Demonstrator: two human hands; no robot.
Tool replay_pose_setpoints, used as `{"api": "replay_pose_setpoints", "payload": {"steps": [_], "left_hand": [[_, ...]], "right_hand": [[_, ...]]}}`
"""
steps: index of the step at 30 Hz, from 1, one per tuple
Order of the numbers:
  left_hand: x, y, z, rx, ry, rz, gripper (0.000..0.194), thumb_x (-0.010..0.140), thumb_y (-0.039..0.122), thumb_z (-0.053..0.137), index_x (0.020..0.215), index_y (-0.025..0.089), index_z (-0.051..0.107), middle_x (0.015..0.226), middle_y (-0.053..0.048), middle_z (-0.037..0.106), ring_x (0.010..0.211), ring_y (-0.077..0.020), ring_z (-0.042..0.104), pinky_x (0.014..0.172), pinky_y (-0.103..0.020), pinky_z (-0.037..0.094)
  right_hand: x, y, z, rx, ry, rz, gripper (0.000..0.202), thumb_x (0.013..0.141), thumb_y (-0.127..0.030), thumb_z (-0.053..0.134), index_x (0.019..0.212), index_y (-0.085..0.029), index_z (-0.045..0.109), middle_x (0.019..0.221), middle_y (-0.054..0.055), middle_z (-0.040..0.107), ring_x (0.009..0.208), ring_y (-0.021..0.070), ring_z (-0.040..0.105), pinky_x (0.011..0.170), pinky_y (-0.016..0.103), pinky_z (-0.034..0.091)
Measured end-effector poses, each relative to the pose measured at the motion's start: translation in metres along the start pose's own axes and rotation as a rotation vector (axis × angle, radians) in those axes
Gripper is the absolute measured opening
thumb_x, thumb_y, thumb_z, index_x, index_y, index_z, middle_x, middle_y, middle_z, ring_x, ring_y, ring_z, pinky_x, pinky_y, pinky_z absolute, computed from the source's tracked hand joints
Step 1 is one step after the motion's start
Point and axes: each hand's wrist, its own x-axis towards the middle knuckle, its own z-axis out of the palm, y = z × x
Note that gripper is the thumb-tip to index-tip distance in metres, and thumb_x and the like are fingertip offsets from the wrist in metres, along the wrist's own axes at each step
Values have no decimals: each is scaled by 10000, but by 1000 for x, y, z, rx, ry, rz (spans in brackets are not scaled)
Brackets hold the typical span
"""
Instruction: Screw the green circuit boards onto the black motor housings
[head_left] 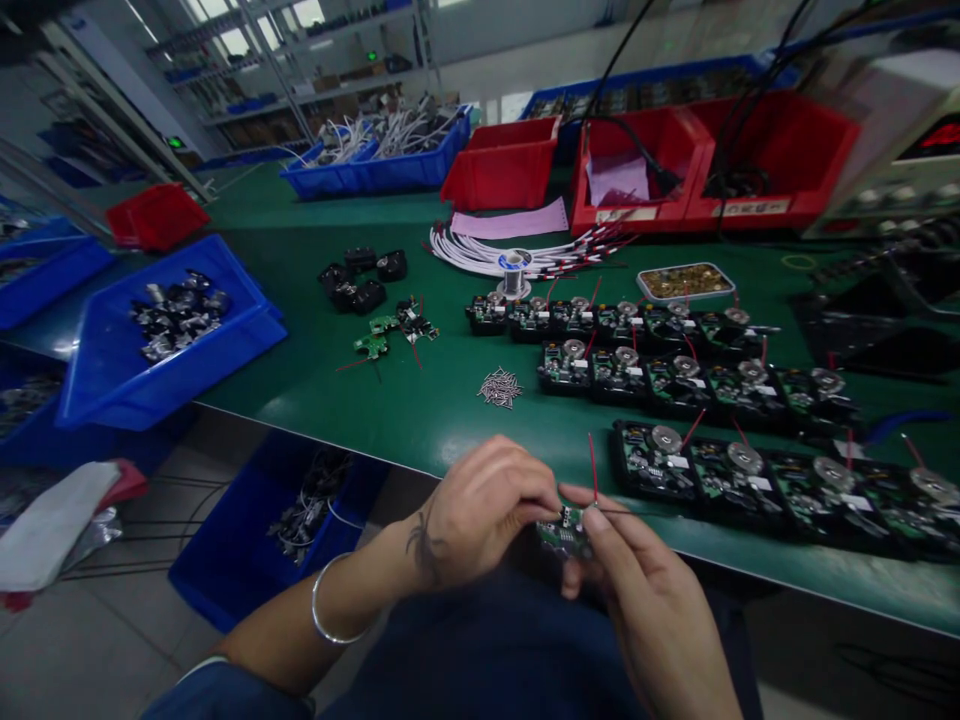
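Observation:
A small green circuit board (pixel 564 536) with a red wire standing up from it is held just in front of the bench's near edge. My right hand (pixel 652 580) grips it from the right, thumb on top and fingers beneath. From the left, my left hand (pixel 487 505) pinches at the board's upper left edge, its fingers closed; whether a tiny part is between the fingertips is hidden. Beyond my hands lies a pile of small screws (pixel 499 388). To the right stand rows of black housings (pixel 652 460) fitted with boards, round metal discs and red wires.
Loose boards (pixel 375 338) and black housings (pixel 361 280) lie further back, near a solder spool (pixel 513 275), white cables (pixel 480 252) and a tray of brass-coloured parts (pixel 685 281). A blue bin (pixel 255 300) overhangs the bench's left edge. Red bins (pixel 502 165) line the back.

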Motion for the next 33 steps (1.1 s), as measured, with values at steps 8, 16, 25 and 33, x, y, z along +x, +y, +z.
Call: {"api": "replay_pose_setpoints", "payload": {"steps": [8,16,25,33], "left_hand": [[1,2,8,101,-34,5,176,984,232,417,917,140,552,850,-46,663,809,-139,586,773,-303,447],[-5,6,10,239,-23,115,168,969,178,434,892,119,571,865,-59,681,791,-141,574,737,-280,475],[-15,-24,0,247,13,-160,150,946,207,494,1043,127,576,958,-73,616,904,-156,571,794,-282,489],[0,-60,0,488,-339,-170,283,984,285,373,809,144,545,802,-51,552,745,-189,477,673,-318,426]], "right_hand": [[-1,1,0,-44,-7,-11,393,868,-444,587,1101,-131,639,532,-20,584,493,113,529,552,232,437],[-3,-2,2,-66,-33,-1,371,845,-436,593,1024,-115,645,507,-21,576,457,114,519,503,221,440],[1,5,-3,-31,27,-13,365,837,-452,608,997,-127,653,491,-30,553,439,106,513,493,217,427],[3,8,-3,-2,20,-15,391,832,-482,623,1013,-137,657,489,-29,549,436,107,515,471,214,391]]}}
